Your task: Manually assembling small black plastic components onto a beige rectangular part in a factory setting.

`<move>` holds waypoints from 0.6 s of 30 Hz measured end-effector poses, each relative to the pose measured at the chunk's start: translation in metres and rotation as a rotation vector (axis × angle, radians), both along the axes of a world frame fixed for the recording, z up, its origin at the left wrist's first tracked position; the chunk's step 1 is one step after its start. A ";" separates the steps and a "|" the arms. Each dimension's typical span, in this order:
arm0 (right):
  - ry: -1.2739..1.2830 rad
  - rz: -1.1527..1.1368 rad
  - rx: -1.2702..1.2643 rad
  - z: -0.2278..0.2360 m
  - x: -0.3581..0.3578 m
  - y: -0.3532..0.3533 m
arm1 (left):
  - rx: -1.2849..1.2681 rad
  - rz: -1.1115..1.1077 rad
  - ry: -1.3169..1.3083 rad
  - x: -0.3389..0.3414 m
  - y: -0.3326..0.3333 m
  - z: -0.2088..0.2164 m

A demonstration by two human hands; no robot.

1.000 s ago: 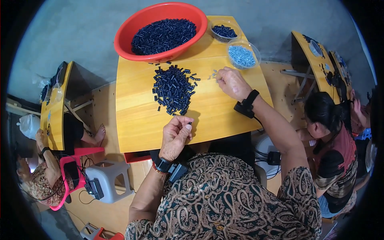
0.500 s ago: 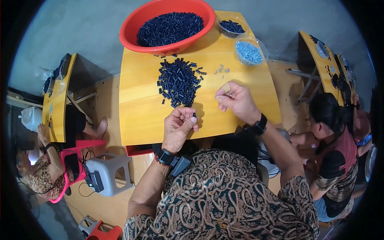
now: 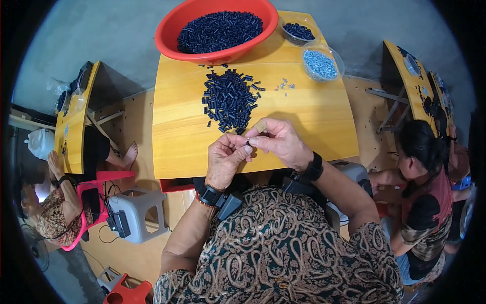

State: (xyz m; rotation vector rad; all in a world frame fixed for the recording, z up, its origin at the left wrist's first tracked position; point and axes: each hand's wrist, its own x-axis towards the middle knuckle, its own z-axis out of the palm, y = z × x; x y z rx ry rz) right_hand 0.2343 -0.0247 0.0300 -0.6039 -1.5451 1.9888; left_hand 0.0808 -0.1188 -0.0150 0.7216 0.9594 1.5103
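My left hand (image 3: 227, 157) is closed, pinching a small black plastic piece (image 3: 248, 144) between thumb and fingers above the table's near edge. My right hand (image 3: 281, 142) has come up against it, thumb and forefinger pressed together at the upper end of that piece. A tiny pale bit shows there, too small to name. Tan tape wraps a right finger. Just beyond my hands lies a pile of short black tubular pieces (image 3: 230, 99). To its right, several small silver screw-like pieces (image 3: 285, 86) are scattered on the yellow table (image 3: 177, 137).
A red basin (image 3: 167, 43) full of black pieces stands at the table's far side. Right of it are a clear bowl of black pieces (image 3: 298, 31) and a clear bowl of silver pieces (image 3: 320, 65). People sit at other tables left and right, near a grey stool (image 3: 136, 213).
My right hand has moved left and down from over the table to meet my left hand. The left hand keeps hold of the black piece. The view has shifted slightly.
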 end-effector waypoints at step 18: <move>-0.021 -0.012 -0.146 -0.018 0.000 0.001 | -0.041 0.053 -0.031 0.002 0.002 0.004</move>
